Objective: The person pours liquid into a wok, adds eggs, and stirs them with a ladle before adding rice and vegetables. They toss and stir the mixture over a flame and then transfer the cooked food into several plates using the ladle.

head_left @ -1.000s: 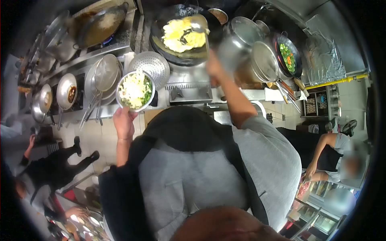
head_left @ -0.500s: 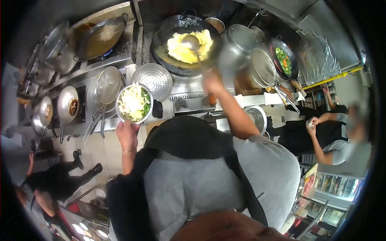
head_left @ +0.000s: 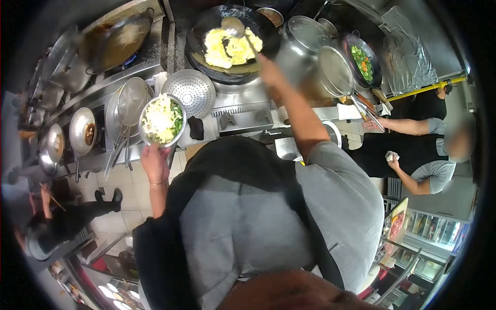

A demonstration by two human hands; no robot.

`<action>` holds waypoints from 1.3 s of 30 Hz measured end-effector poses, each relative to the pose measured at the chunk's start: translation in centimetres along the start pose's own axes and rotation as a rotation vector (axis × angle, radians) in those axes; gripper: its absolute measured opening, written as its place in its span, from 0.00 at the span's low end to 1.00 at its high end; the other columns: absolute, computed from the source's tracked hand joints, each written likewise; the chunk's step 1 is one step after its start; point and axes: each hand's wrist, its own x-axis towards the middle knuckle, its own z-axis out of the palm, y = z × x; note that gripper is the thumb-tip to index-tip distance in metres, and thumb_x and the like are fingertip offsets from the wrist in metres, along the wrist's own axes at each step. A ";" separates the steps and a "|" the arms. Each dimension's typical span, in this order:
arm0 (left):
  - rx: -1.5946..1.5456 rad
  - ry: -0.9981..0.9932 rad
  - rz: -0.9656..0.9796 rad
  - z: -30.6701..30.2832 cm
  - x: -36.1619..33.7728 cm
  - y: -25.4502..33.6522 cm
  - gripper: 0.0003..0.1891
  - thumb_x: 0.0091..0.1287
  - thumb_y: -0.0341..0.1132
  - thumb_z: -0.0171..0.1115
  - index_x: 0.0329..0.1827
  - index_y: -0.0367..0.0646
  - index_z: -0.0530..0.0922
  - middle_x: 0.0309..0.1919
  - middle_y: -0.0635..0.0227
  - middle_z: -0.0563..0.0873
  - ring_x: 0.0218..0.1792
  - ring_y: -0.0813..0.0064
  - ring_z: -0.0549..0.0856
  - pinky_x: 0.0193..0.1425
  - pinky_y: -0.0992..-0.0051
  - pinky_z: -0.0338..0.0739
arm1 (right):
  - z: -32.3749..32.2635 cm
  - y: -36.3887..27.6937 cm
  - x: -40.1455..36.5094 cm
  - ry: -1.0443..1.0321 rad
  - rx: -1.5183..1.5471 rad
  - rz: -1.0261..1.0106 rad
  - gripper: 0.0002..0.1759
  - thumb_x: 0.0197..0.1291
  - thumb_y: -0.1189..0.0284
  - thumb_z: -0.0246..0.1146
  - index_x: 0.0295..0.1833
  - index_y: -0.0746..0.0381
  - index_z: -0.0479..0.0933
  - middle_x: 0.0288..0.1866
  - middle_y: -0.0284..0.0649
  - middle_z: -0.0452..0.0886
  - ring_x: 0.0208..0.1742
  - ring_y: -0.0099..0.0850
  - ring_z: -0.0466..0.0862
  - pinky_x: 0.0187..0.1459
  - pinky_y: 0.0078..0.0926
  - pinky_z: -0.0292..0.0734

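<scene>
My left hand [head_left: 155, 164] grips the near rim of a metal bowl [head_left: 182, 135] filled with pale yellow shreds [head_left: 160, 123] and chopped greens [head_left: 177, 120]. My right hand [head_left: 270, 71] is wrapped round the handle of a metal ladle [head_left: 233, 27]. The ladle's head is over the far part of a large black wok [head_left: 199, 32], beside soft yellow egg [head_left: 222, 50]. A perforated metal strainer [head_left: 189, 94] lies between the bowl and the wok.
Wire strainers [head_left: 132, 102] and small pans [head_left: 83, 132] stand left. To the right are a lidded pot [head_left: 308, 35], a sieve [head_left: 336, 72] and a pan of vegetables [head_left: 361, 63]. One co-worker [head_left: 403, 155] stands right, another [head_left: 67, 219] left.
The ladle has moved to the far side of the egg, which now has a gap in it. The right co-worker has stretched one arm toward the counter; the left co-worker has shifted.
</scene>
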 end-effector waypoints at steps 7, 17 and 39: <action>0.010 0.027 0.004 0.3 -0.5 0.4 0.09 0.75 0.31 0.64 0.51 0.33 0.80 0.38 0.64 0.88 0.30 0.76 0.86 0.34 0.78 0.84 | 1.5 2.1 -0.4 0.364 -0.108 0.026 0.42 0.64 0.75 0.56 0.85 0.54 0.58 0.58 0.65 0.84 0.57 0.58 0.86 0.64 0.53 0.78; -0.002 0.037 0.008 0.1 -0.3 0.3 0.08 0.75 0.30 0.63 0.48 0.32 0.79 0.36 0.63 0.87 0.30 0.76 0.85 0.34 0.76 0.85 | -1.4 -0.9 -8.7 -0.137 0.388 0.147 0.41 0.65 0.79 0.52 0.85 0.54 0.59 0.55 0.61 0.86 0.54 0.57 0.87 0.59 0.48 0.81; 0.051 -0.008 -0.002 2.7 -2.7 1.4 0.08 0.73 0.33 0.65 0.42 0.36 0.79 0.32 0.67 0.85 0.29 0.78 0.83 0.37 0.75 0.83 | 5.2 6.2 1.8 0.150 0.480 -0.097 0.43 0.67 0.78 0.53 0.87 0.63 0.48 0.46 0.57 0.87 0.31 0.45 0.88 0.32 0.38 0.83</action>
